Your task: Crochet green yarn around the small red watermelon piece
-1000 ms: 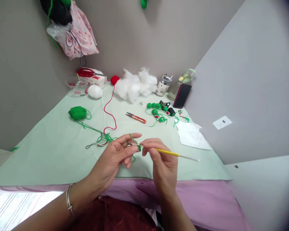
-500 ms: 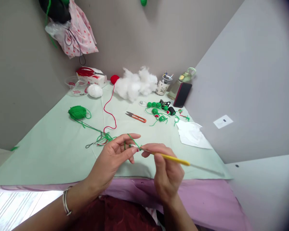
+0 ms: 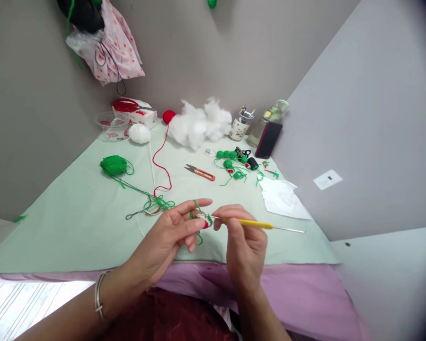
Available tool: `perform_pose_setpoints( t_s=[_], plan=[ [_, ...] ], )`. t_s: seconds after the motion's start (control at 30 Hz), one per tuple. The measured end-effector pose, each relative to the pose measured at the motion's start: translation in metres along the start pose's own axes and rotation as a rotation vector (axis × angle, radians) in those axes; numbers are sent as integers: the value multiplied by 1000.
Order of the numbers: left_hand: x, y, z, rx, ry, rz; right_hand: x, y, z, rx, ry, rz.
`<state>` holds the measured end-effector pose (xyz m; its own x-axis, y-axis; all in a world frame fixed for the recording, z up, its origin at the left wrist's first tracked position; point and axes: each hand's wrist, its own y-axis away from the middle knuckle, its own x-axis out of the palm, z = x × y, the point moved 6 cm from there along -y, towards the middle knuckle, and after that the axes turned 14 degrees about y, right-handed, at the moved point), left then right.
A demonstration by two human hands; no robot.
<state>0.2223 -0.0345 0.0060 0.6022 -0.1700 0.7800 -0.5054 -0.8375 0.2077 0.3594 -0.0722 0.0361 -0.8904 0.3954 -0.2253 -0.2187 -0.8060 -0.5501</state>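
Note:
Between the thumb and fingers of my left hand (image 3: pixel 175 229) is a small crocheted piece (image 3: pixel 206 221) in red, white and green. Green yarn loops over the raised index finger of that hand. A yellow-handled crochet hook (image 3: pixel 250 223) is gripped in my right hand (image 3: pixel 246 241), its tip at the top edge of the piece. Its other metal end points right. Left of my hands lies a tangle of yarn (image 3: pixel 158 203), with a strand leading to a green yarn ball (image 3: pixel 114 165).
Orange thread snips (image 3: pixel 199 172) lie beyond my hands. Several small green crocheted balls (image 3: pixel 228 164) sit to their right, near white paper (image 3: pixel 284 199). White stuffing (image 3: pixel 199 124), a red yarn ball (image 3: pixel 169 116), a white yarn ball (image 3: pixel 139 134), a pen cup (image 3: pixel 240 128) and a phone (image 3: pixel 269 139) are farther back.
The hook has swung from slanting down rightward to nearly level. The crocheted piece has turned, showing more of its red and green side, and my left hand has shifted slightly right.

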Motion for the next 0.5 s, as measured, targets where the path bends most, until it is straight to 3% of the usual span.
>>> perform_pose_setpoints(
  t_s=[0.17,0.23,0.3,0.37,0.5],
  plan=[
    [-1,1,0,115,-137,-63,8,6,10,-199,265,35],
    [-3,-2,1,76,-100,-67,9,11,18,-346,424,21],
    [-5,-4,4,-13,-18,-46,8,11,20,-385,451,22],
    [-6,-5,4,-66,58,-38,1,5,14,-251,331,-5],
    [-5,-4,-4,-6,53,-48,-4,-4,-3,49,-17,-41]
  ],
)
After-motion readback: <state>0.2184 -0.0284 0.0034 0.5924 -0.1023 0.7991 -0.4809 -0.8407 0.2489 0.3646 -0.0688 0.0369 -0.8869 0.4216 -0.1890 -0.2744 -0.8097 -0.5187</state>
